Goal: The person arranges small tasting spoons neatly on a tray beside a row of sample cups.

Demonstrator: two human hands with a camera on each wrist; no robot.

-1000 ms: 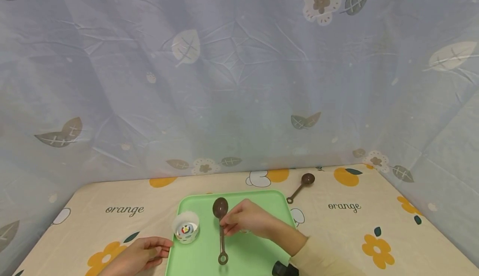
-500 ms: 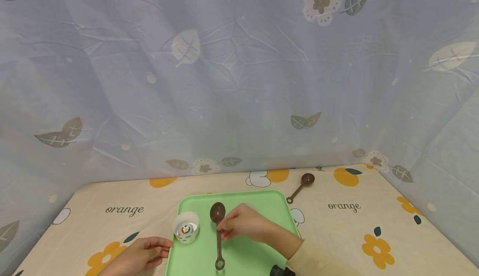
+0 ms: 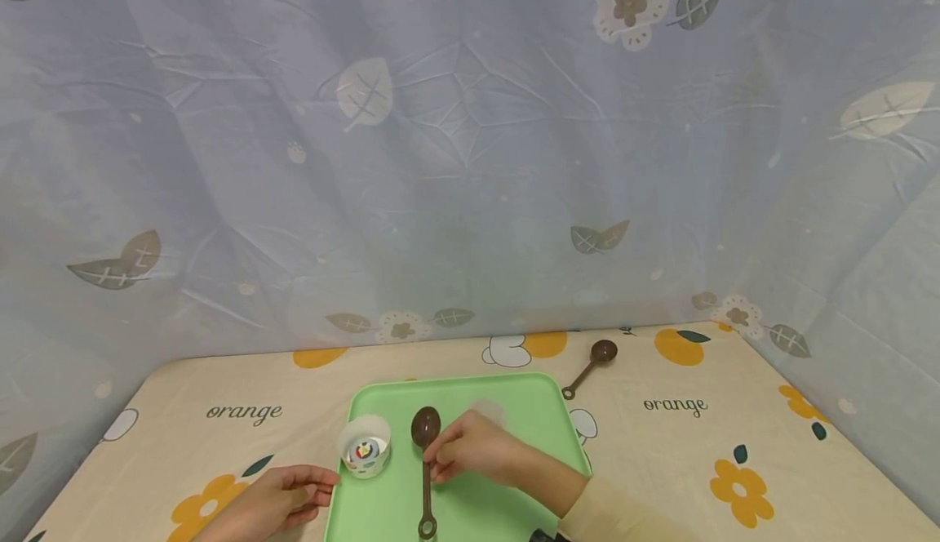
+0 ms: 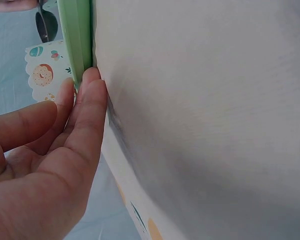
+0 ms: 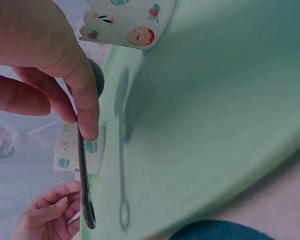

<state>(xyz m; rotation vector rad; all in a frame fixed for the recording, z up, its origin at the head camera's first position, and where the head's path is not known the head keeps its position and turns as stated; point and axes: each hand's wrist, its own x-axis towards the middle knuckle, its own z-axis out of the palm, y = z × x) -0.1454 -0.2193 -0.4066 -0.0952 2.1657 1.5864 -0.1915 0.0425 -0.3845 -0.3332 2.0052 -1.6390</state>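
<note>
In the head view, my right hand (image 3: 477, 448) pinches a brown spoon (image 3: 427, 477) by its handle just below the bowl. The spoon hangs above a green tray (image 3: 499, 517); its shadow shows apart from it in the right wrist view. My left hand (image 3: 275, 499) touches the outside of the tray's left rim with nearly straight fingers, the thumb held away in the left wrist view. A white patterned paper cup (image 3: 365, 447) stands on the tray near that hand. Another patterned cup (image 5: 127, 22) is beside my right hand in the right wrist view, mostly hidden from the head camera.
A second brown spoon (image 3: 591, 369) lies on the cloth past the tray's far right corner. Flowered cloth (image 3: 793, 485) covers the table, and a pale curtain (image 3: 470, 158) hangs behind it. A dark rounded object (image 5: 220, 232) shows at the bottom of the right wrist view.
My right hand has brought the spoon slightly left and nearer to me over the tray. My left hand, the near cup and the far spoon have stayed put.
</note>
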